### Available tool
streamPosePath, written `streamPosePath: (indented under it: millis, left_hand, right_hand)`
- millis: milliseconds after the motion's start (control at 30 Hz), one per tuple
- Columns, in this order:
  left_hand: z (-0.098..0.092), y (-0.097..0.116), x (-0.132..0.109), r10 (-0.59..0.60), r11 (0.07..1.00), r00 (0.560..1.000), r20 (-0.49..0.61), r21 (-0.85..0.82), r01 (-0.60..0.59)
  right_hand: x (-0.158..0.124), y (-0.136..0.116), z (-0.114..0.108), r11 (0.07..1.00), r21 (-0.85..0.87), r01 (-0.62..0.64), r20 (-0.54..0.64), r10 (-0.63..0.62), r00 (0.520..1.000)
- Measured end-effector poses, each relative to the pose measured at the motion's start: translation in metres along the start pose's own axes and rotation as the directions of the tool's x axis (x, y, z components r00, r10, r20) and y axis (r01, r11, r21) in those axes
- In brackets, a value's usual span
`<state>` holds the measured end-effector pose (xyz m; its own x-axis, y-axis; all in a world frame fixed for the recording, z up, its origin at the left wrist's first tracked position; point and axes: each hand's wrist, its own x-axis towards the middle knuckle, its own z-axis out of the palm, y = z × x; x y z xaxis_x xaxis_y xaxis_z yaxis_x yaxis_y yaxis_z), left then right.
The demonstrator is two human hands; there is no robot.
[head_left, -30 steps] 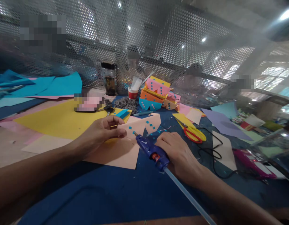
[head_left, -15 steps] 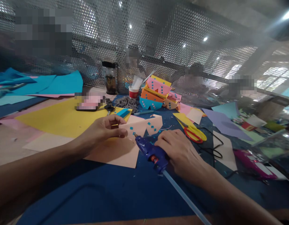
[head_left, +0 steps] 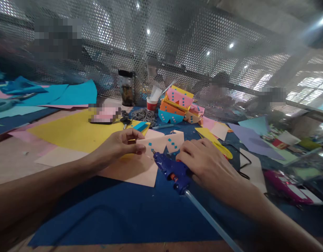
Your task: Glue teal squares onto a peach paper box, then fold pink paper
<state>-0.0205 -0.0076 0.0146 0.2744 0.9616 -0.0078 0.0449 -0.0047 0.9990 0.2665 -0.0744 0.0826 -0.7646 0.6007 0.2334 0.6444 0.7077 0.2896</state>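
Between its thumb and fingers, my left hand (head_left: 124,143) pinches the left end of a folded peach paper cutout (head_left: 161,141), which bears several small blue squares. My right hand (head_left: 200,159) is wrapped round a blue glue gun (head_left: 172,171); a long clear glue stick (head_left: 208,215) sticks out of its back. The nozzle points at the cutout's left part, at or very near a small blue square. Beneath the cutout lies a flat peach sheet (head_left: 135,171). Small blue scraps are scattered behind the glue gun, partly hidden by it.
Several finished-looking dotted paper cutouts (head_left: 174,105) are stacked at the back beside a red-and-white cup (head_left: 152,104), grey cord (head_left: 144,114) and a dark-lidded bottle (head_left: 126,89). Yellow paper (head_left: 69,131) lies left. Yellow-handled scissors, a black cable (head_left: 245,174) and a magenta tool (head_left: 287,185) are right.
The whole view has shifted slightly. My right hand has moved a little and now covers most of the red scissor handle. The nozzle stays by the same part of the cutout.
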Motion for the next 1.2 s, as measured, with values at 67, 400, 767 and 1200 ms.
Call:
streamPosePath:
  millis: [67, 400, 767, 1200]
  left_hand:
    - [-0.0004, -0.0006, 0.0002, -0.005, 1.000, 1.000, 0.004, 0.006, 0.005]
    - [-0.0011, -0.0026, -0.0002, -0.019, 1.000, 1.000, -0.005, 0.006, 0.019]
    - [0.0004, -0.0005, -0.0003, -0.010, 1.000, 1.000, 0.000, 0.023, 0.010]
    - [0.0026, 0.0004, -0.0028, -0.011, 1.000, 1.000, 0.001, -0.004, 0.011]
  right_hand:
    - [0.0003, -0.0002, -0.0006, 1.000, -0.027, -0.010, 0.011, 0.010, 1.000]
    - [-0.0008, -0.0012, -0.0017, 0.996, -0.092, -0.016, 0.007, 0.017, 1.000]
    - [0.0021, -0.0049, -0.0032, 0.982, -0.190, 0.000, -0.013, -0.002, 1.000]
    - [0.0016, -0.0054, -0.0033, 0.983, -0.185, -0.002, 0.002, 0.003, 1.000]
